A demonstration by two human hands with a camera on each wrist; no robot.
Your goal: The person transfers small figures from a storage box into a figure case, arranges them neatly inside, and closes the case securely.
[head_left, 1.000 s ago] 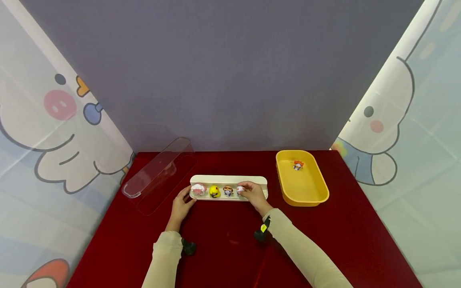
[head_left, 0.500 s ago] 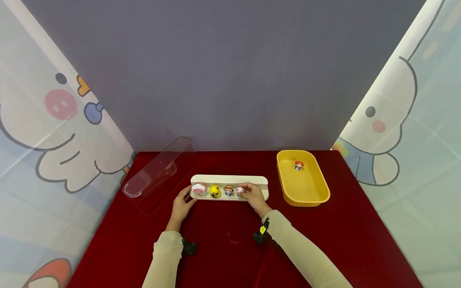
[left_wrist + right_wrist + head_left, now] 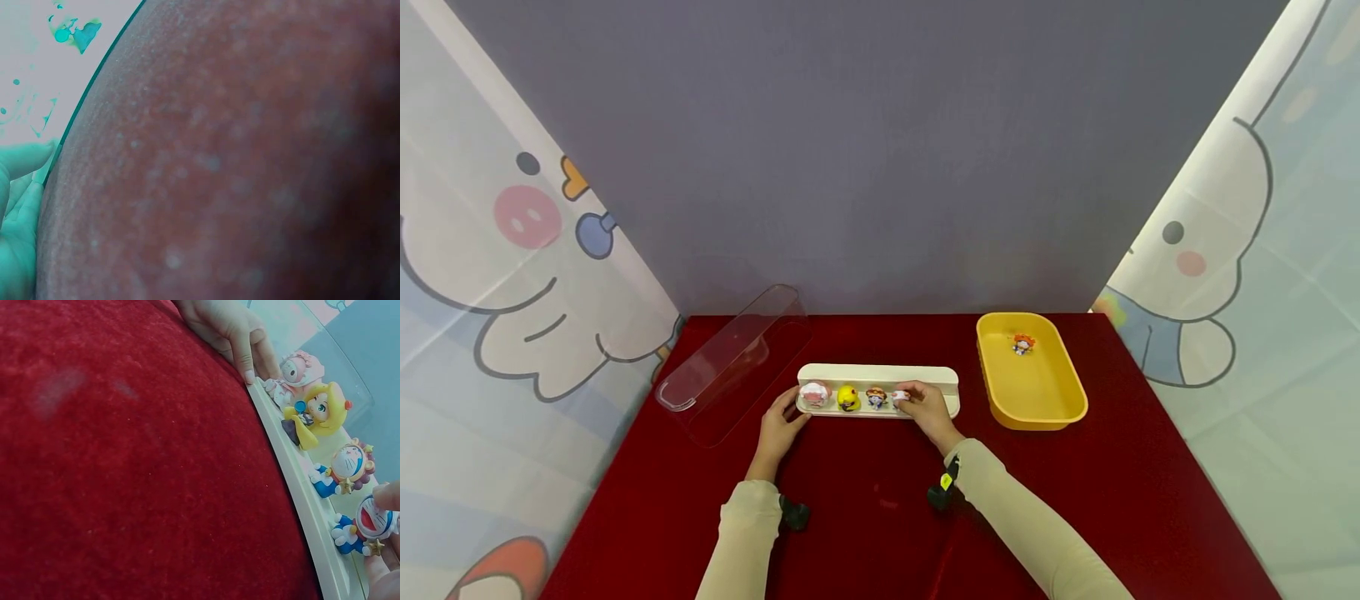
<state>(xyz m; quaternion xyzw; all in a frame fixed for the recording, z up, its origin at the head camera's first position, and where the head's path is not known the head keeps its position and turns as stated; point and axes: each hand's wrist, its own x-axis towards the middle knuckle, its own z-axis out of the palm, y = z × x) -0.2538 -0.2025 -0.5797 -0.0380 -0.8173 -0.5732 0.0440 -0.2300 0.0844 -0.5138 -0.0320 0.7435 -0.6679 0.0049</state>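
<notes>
A long white tray (image 3: 943, 379) with a raised back holds a row of small figurines. My left hand (image 3: 777, 429) grips its left end, thumb at the front edge. At the tray's right part, my right hand (image 3: 931, 410) pinches a blue-and-white cat figurine (image 3: 351, 536) between thumb and fingers, its feet down at the tray floor. Left of it sit a lion-hooded cat figurine (image 3: 347, 465), a yellow-haired figurine (image 3: 322, 412) and a pink-and-white hooded figurine (image 3: 303, 370). Red cloth fills most of the left wrist view, with part of the left hand (image 3: 22, 219) at the edge.
A clear plastic cover (image 3: 730, 346) lies slanted at the back left. On the right stands a yellow bin (image 3: 1037, 421) with one orange-topped figurine (image 3: 1022, 344) inside. Red cloth (image 3: 850, 533) covers the table; a grey panel (image 3: 880, 167) stands behind.
</notes>
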